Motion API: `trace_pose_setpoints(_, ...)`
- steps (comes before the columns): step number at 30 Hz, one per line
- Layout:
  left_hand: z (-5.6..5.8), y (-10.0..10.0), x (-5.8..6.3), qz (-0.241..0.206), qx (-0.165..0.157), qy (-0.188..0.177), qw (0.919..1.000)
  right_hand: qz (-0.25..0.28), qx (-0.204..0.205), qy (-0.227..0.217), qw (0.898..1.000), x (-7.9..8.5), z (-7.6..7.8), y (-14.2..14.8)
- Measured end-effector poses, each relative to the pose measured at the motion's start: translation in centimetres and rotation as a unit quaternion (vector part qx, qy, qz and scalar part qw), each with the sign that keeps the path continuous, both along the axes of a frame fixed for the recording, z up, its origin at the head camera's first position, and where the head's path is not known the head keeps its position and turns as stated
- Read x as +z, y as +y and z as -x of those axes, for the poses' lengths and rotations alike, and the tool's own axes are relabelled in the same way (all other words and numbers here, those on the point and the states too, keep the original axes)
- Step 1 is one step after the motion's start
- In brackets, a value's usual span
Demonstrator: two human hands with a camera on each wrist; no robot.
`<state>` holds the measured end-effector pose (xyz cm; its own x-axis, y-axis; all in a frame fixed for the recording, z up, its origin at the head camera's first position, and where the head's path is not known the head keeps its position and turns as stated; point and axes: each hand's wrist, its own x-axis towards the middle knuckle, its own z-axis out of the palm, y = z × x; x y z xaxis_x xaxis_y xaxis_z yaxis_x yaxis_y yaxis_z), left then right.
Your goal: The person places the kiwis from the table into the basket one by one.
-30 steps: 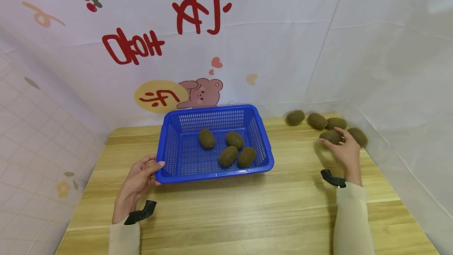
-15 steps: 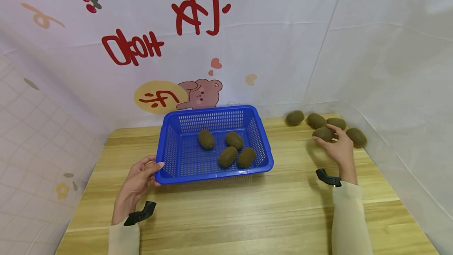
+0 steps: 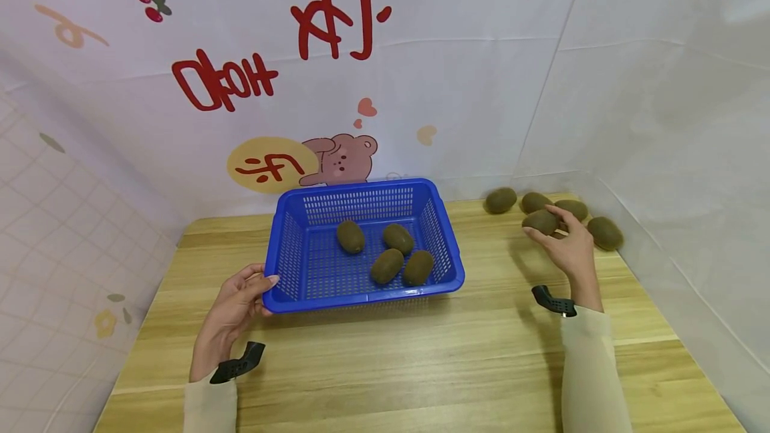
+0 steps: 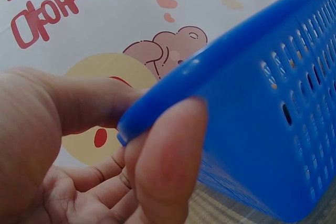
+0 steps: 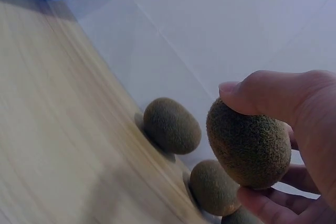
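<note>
At the table's right side my right hand (image 3: 573,246) pinches a brown fuzzy kiwi (image 5: 249,145) between thumb and fingers, held above the tabletop in the right wrist view. Several other kiwis lie by the back right corner, among them one kiwi (image 3: 500,200) farthest left and one kiwi (image 3: 605,233) beside my knuckles. My left hand (image 3: 236,303) grips the left front corner of a blue plastic basket (image 3: 367,298), thumb over the rim (image 4: 184,77) and other fingers outside and below. Inside the basket lie several kiwis, one kiwi (image 3: 351,237) apart from the rest.
The wooden table (image 3: 385,373) carries everything and meets a white printed wall sheet (image 3: 469,99) at the back. Another pale sheet (image 3: 692,186) rises along the right edge, close to the loose kiwis. Each wrist wears a black camera mount (image 3: 239,363).
My right hand has lifted the kiwi and carried it left and slightly back, away from the rightmost kiwi. The left hand and the basket have stayed in place.
</note>
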<state>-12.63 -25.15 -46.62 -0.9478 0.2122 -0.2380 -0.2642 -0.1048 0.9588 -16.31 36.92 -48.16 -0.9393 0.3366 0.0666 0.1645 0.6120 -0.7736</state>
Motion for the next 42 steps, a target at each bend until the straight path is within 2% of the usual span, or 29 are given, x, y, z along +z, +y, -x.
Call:
trace_pose_setpoints(13, 0.0, 0.1, 0.0, -0.007, -0.001, 0.000, 1.0000, 0.003, 0.024, 0.011, 1.000, 1.4, 0.1, -1.2)
trace_pose_setpoints(23, 0.1, 0.1, 0.0, -0.008, -0.003, -0.001, 1.0000, 0.033, 0.055, 0.032, 0.997, 2.1, 0.5, -2.8)
trace_pose_setpoints(32, 0.1, -0.1, -0.1, -0.004, -0.001, 0.002, 1.0000, 0.027, 0.070, 0.043, 0.996, 2.4, 0.2, -4.3)
trace_pose_setpoints(42, 0.1, -0.1, -0.3, -0.006, -0.004, 0.004, 1.0000, 0.022, 0.097, 0.078, 0.992, 2.7, 0.2, -5.6)
